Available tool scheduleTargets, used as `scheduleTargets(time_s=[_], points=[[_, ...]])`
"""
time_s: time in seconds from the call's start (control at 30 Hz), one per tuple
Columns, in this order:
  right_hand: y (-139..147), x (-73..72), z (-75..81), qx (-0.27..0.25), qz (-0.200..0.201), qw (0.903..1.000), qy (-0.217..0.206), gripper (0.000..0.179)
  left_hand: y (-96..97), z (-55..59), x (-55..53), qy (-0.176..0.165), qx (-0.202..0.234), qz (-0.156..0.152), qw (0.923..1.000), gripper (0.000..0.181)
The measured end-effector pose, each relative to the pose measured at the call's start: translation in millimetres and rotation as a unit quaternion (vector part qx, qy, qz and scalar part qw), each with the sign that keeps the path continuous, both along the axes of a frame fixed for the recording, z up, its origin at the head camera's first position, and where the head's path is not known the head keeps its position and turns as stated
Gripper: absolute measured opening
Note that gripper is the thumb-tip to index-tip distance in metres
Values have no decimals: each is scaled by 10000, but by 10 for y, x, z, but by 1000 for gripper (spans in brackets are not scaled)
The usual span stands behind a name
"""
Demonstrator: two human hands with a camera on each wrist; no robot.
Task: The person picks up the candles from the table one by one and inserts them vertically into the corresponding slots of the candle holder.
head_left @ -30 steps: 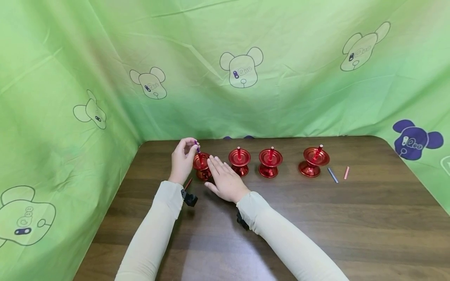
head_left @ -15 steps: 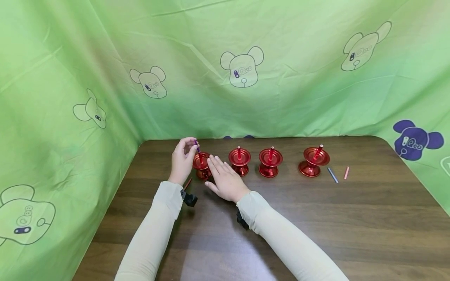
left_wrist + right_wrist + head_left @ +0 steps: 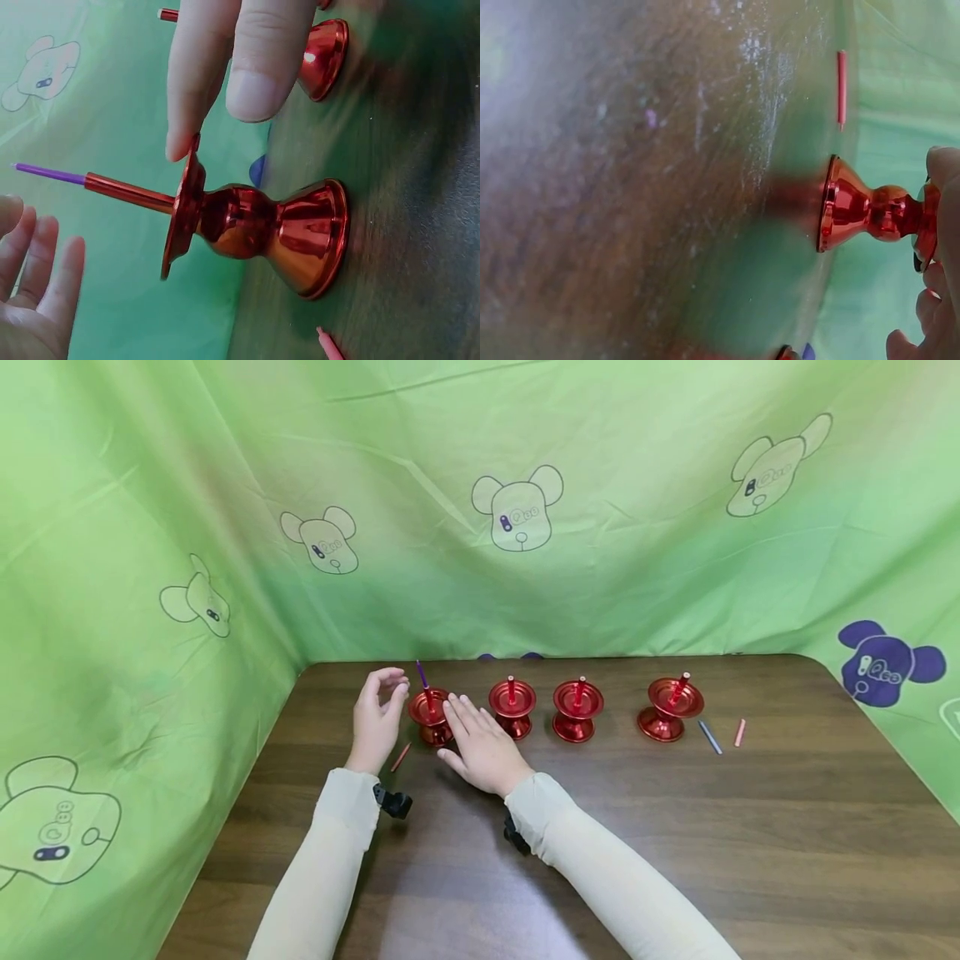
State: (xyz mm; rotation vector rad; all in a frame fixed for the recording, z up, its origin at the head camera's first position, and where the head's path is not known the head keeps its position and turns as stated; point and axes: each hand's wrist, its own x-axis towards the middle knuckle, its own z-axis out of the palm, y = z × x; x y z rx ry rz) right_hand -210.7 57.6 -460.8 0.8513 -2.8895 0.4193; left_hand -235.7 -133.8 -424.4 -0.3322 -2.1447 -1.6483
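Note:
A thin purple candle [image 3: 422, 674] stands in the socket of the leftmost red metal candle holder [image 3: 432, 733], tilted slightly left in the head view. Just left of it my left hand [image 3: 378, 714] is apart from the candle, thumb and fingers spread with nothing between them. In the left wrist view a gap separates the left fingers [image 3: 45, 274] from the purple candle [image 3: 52, 174]. My right hand [image 3: 483, 747] rests with straight fingers on the dish rim at the holder's right side. In the left wrist view one right fingertip [image 3: 180, 142] meets that rim.
Farther right stand a second holder [image 3: 513, 727], a third holder [image 3: 573, 729] and a far right holder [image 3: 662, 725], their sockets bare. A reddish candle [image 3: 401, 757] lies by the left wrist. A blue candle [image 3: 710, 737] and a pink candle [image 3: 740, 732] lie at right.
My left hand has let go of the purple candle and drawn back left and toward me. The candle stays standing in the holder. The right hand has kept its place at the rim.

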Motion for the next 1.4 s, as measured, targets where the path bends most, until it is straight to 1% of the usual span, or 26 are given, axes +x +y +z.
scheduleTargets(time_s=[0.1, 0.17, 0.33, 0.5, 0.57, 0.67, 0.8, 0.93, 1.03, 1.13, 1.23, 1.33, 1.4], points=[[11, 11, 5, -63, 2, 9999, 102, 72, -27, -11, 60, -88, -20, 56, 9999, 21], [15, 19, 13, -83, 25, 9997, 222, 71, -47, -17, 98, -174, -132, 110, 9997, 20], [33, 65, 61, -297, 84, 9984, 467, 67, -106, -39, 166, -485, -504, 271, 9972, 22], [87, 140, 105, -491, 29, 9961, 731, 64, -141, -70, 214, -644, -876, 267, 9937, 24], [119, 167, 114, -547, 23, 9946, 885, 63, -150, -78, 233, -711, -1047, 248, 9916, 24], [173, 200, 121, -644, 9, 9918, 1105, 62, -164, -98, 252, -909, -1313, 221, 9869, 24], [245, 239, 117, -676, -75, 9901, 1225, 62, -177, -139, 258, -1170, -1575, 201, 9803, 23], [323, 267, 107, -687, -144, 9889, 1311, 62, -181, -177, 261, -1218, -1792, 223, 9760, 22], [383, 273, 109, -704, -143, 9871, 1429, 62, -184, -210, 262, -1282, -2115, 278, 9685, 22], [454, 283, 114, -745, -151, 9858, 1496, 62, -180, -245, 254, -1510, -2457, 255, 9572, 22], [529, 301, 111, -759, -245, 9860, 1465, 62, -173, -284, 241, -1722, -2745, 102, 9460, 23], [584, 313, 97, -773, -345, 9864, 1409, 62, -180, -305, 226, -1854, -2953, -46, 9372, 24], [599, 320, 94, -777, -388, 9870, 1353, 62, -194, -304, 224, -1922, -3031, -86, 9333, 25]])
